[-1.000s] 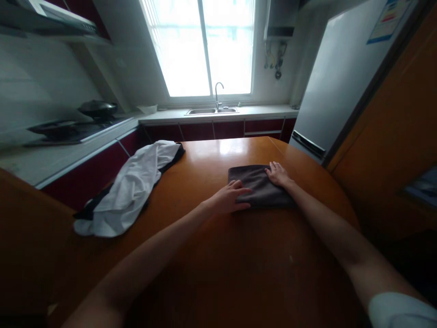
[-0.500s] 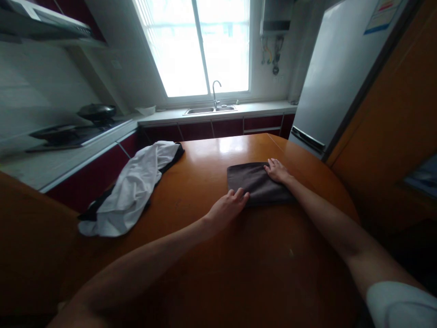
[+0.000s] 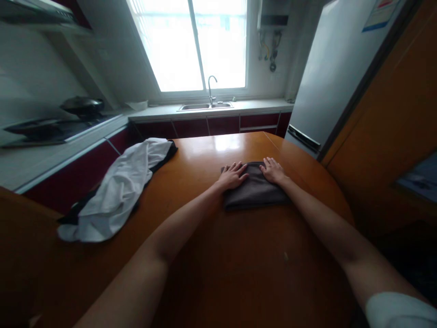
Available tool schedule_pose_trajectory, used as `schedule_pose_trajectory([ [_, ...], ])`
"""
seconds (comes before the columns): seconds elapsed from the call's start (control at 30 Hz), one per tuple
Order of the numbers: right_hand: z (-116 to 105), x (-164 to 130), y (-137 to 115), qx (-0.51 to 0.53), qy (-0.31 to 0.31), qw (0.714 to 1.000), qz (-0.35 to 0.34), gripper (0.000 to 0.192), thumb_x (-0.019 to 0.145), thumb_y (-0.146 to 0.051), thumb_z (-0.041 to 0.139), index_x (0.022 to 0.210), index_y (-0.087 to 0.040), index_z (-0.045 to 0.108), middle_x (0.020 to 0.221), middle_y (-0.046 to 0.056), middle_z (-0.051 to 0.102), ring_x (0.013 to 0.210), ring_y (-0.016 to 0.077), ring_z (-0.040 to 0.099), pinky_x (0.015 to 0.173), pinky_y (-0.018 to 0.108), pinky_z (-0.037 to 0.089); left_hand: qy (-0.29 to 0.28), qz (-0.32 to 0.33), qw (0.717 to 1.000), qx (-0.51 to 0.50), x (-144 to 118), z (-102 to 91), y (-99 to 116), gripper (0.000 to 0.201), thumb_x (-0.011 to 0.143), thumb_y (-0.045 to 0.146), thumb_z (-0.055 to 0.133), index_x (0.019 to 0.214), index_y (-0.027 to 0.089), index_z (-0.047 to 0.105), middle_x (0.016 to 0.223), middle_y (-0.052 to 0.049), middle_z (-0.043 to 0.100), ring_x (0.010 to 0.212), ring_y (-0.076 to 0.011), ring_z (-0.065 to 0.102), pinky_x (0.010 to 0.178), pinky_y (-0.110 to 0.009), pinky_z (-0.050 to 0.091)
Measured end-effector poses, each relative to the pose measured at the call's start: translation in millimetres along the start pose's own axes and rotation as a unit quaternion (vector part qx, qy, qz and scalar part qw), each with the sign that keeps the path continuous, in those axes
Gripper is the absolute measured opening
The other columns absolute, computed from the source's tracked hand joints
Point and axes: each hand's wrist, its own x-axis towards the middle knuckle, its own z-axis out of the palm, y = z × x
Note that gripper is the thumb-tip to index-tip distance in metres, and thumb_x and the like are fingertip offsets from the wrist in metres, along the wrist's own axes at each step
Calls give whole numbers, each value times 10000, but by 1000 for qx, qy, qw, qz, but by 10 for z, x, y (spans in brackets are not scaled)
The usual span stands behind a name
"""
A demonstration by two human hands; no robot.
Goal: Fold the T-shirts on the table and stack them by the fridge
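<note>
Left hand (image 3: 232,176) has slid from the cloth's (image 3: 254,193) 7 o'clock corner to its far edge; right hand (image 3: 272,170) stays flat at 1 o'clock. Both open, pressing, gripping nothing; cloth now looks folded narrower.

A white garment (image 3: 116,191) drapes the table edge (image 3: 191,146); perhaps a wok (image 3: 82,105) behind.

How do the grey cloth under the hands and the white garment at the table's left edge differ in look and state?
The grey cloth is dark and folded into a flat rectangle; the white garment is pale, rumpled and spread loosely. The grey cloth is smaller, the white garment far longer. Both the left hand and the right hand lie flat on the grey cloth; nothing touches the white garment. Both rest on the wooden table.
</note>
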Motion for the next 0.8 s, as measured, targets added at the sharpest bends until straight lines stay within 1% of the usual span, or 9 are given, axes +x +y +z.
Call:
schedule_pose_trajectory([
  [0.07,2,7,5,1,-1,1000,-3,684,1042,-529,258,1599,-135,297,1682,134,223,1548,290,170,1240,468,167,-2,-38,999,-5,21,130,-102,700,1027,634,276,1604,239,306,1675,-94,243,1556,-310,163,1250,-520,132],
  [0.17,-67,25,3,10,-13,1000,-4,680,1042,-539,260,1608,-163,281,1688,126,207,1553,286,155,1239,489,164,21,-53,998,-5,-27,133,-125,712,1024,634,279,1594,210,328,1669,-112,252,1557,-299,164,1254,-512,120],
  [0.27,-213,-41,-45,4,-24,1000,3,718,1033,-564,280,1624,-160,220,1701,133,136,1564,312,83,1231,582,104,63,-13,998,-7,-192,20,9,674,1036,590,302,1578,193,358,1666,-104,267,1556,-290,175,1256,-506,123],
  [0.37,-283,-259,-152,-20,45,999,-23,718,1035,-526,288,1628,-133,187,1704,142,90,1567,325,14,1218,632,36,69,53,996,-26,-473,-9,182,666,1035,615,296,1592,252,330,1674,-54,257,1563,-278,143,1257,-506,134],
  [0.43,-241,-445,-238,-31,75,995,-63,680,1037,-481,295,1622,-143,218,1701,131,127,1568,308,41,1232,595,35,37,68,997,-30,-653,41,265,662,1022,643,314,1588,299,338,1676,-36,252,1563,-299,134,1251,-542,135],
  [0.5,-176,-593,-303,-31,55,994,-84,651,1028,-451,333,1606,-158,274,1690,129,190,1563,299,102,1241,570,54,16,62,998,-28,-774,100,309,653,1017,641,339,1573,302,372,1676,-40,249,1561,-318,134,1248,-564,130],
  [0.6,-182,-653,-291,18,70,995,-75,604,1017,-411,372,1559,-146,376,1664,140,274,1544,304,192,1243,553,125,25,52,997,-46,-854,117,313,630,1028,613,348,1556,275,409,1667,-49,276,1557,-303,161,1253,-549,149],
  [0.7,-352,-557,-128,144,149,978,5,540,1006,-366,414,1484,-124,481,1587,165,415,1488,311,328,1224,468,249,65,52,994,-76,-936,40,277,555,1054,548,340,1530,283,447,1635,-35,356,1545,-265,221,1258,-521,168],
  [0.8,-521,-464,81,305,76,934,170,432,953,-338,555,1316,-112,618,1355,212,623,1319,346,534,1073,426,453,65,111,989,-75,-1085,-39,240,495,1060,484,378,1516,317,469,1629,-23,368,1545,-255,224,1261,-517,159],
])
